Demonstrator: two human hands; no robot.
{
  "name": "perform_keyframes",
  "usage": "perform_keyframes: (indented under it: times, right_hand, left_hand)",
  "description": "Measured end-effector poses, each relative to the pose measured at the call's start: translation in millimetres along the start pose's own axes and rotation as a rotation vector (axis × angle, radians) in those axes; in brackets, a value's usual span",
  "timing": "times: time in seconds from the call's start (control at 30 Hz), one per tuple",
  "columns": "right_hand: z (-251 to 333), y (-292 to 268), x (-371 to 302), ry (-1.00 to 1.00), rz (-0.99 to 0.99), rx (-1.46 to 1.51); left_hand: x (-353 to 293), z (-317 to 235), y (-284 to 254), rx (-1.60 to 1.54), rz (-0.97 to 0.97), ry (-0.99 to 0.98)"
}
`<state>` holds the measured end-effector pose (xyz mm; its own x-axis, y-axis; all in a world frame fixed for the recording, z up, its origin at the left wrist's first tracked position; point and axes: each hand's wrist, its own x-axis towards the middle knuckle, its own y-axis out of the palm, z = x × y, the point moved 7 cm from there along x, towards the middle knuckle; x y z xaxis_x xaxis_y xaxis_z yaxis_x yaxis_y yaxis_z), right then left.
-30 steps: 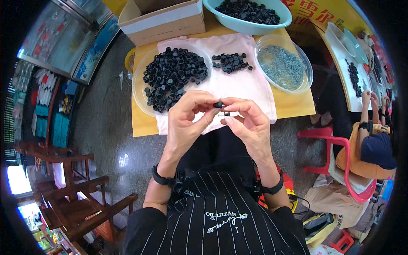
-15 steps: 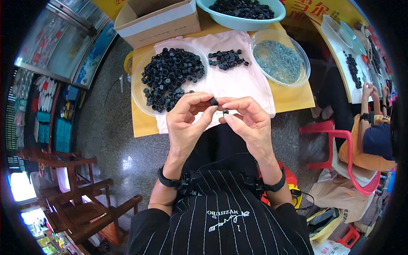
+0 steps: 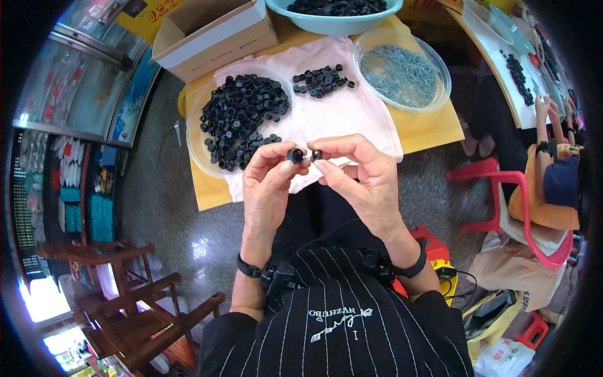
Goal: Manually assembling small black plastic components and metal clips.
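My left hand (image 3: 267,179) pinches a hollow black plastic cap (image 3: 294,156) between thumb and fingers, its open end showing. Close beside it, my right hand (image 3: 367,173) grips a small black plastic piece (image 3: 316,154). A thin bright metal pin or screw shows between the two parts; whether it touches the cap I cannot tell. Both hands are above the near edge of a pink cloth (image 3: 361,119). Beyond my left hand, a clear round tub (image 3: 193,141) holds many black caps. A loose pile of small black pieces (image 3: 322,81) lies on the cloth.
A clear tub (image 3: 447,94) of grey metal screws or pins is at the far right of the yellow table (image 3: 433,129). Behind stand a cardboard box (image 3: 220,43) and a light-blue basin (image 3: 342,24) of black parts. Another person's hands (image 3: 545,108) work at a table farther right.
The cap in my left hand has turned so its hollow end faces up toward me. My right hand has brought its piece left, close to the cap. The whole view has shifted slightly.
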<state>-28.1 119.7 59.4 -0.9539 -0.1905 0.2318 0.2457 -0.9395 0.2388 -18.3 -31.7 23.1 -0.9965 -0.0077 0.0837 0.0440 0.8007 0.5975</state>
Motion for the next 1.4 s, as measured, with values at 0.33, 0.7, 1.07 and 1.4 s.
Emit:
perform_keyframes:
  times: [0.33,0.7,1.07,1.4]
  right_hand:
    - [13,2,3,-0.068,0.008,-0.209]
    - [14,-3,0,-0.27,-0.056,-0.437]
    - [13,1,-7,-0.332,-0.059,-0.545]
    - [-8,-9,1,0.017,-0.069,-0.168]
  left_hand:
    - [0,0,-2,0.062,-0.043,0.001]
    - [1,-7,9,0.232,-0.026,0.095]
    - [2,-4,6,0.327,-0.003,0.109]
    - [1,0,10,0.383,0.028,0.131]
